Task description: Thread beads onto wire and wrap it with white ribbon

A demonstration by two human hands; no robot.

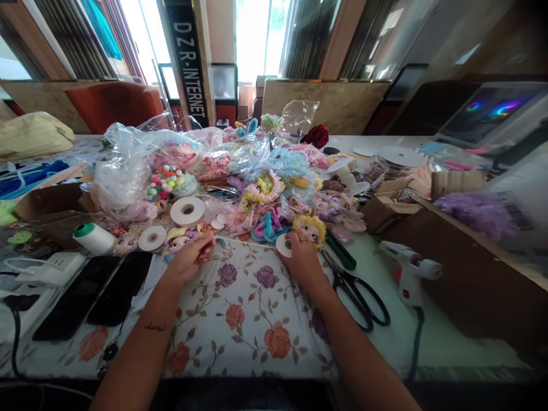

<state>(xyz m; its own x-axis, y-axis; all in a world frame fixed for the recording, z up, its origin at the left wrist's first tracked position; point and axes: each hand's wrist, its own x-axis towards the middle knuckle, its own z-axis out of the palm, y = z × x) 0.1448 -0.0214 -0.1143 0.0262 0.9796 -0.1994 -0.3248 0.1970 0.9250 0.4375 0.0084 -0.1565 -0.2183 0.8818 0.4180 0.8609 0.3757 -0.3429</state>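
The right hand [302, 260] grasps a small, flat, round white spool [281, 245] at the far edge of a white cloth printed with orange and purple roses [246, 291], spread over the worktop [454, 339]. The left hand [192, 258] hangs well apart from it, fingers curled inward; whether they pinch anything, I cannot tell. Just beyond the right hand lies a yellow-haired doll head [311, 229]; to its right rest black-handled scissors [362, 297] and, farther off, a white glue gun [409, 271]. Near the left hand lie a larger white ribbon spool [150, 238] and two flat black phones [122, 288].
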